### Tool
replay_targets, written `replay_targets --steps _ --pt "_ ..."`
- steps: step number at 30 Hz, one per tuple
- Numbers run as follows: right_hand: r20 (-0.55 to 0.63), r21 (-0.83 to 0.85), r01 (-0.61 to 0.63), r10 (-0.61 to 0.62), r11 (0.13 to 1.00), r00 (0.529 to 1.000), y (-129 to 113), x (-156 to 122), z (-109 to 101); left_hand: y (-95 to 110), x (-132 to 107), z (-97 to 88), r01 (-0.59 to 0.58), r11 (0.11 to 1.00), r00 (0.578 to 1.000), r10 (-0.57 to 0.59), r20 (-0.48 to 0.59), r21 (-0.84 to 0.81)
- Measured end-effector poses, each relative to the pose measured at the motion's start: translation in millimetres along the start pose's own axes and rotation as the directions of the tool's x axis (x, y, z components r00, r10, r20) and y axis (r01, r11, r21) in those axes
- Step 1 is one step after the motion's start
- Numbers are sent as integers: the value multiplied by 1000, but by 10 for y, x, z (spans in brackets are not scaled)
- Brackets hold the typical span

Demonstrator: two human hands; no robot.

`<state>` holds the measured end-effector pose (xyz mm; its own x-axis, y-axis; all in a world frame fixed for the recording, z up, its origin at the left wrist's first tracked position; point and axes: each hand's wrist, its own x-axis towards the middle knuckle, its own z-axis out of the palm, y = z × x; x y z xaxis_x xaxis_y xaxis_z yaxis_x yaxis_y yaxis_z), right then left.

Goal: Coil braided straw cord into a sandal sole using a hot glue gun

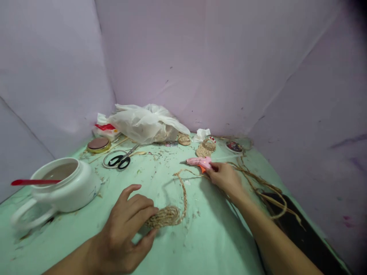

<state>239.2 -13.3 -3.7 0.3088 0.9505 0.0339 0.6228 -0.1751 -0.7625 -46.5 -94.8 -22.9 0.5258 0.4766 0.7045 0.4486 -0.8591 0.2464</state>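
Observation:
My left hand pinches the near-left end of an oval coil of braided straw cord between thumb and fingers. From the coil a loose braided tail curves away across the green cloth and thins into strands near my right hand. My right hand is closed around the handle of a pink glue gun with an orange trigger. Its metal nozzle points left, and a clear glue stick sticks out at the back. Just behind the glue gun lies a finished-looking woven straw piece.
At the left stands a white pot with a red stick across its mouth. Scissors, a round tin and a white plastic bag lie further back. Straw strands and a black flat object are at the right. Walls enclose the table.

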Motion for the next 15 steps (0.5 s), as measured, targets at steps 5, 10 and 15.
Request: replay_targets --steps 5,10,15 --pt "62 88 188 -194 978 979 -343 -485 -47 -46 6 33 54 998 999 -54 1 -29" --pt "660 232 -257 42 938 750 -503 -755 23 -55 22 31 56 998 998 -56 0 -15" --pt "688 440 -432 13 788 725 -413 -767 142 -38 30 11 55 999 998 -55 5 -1"
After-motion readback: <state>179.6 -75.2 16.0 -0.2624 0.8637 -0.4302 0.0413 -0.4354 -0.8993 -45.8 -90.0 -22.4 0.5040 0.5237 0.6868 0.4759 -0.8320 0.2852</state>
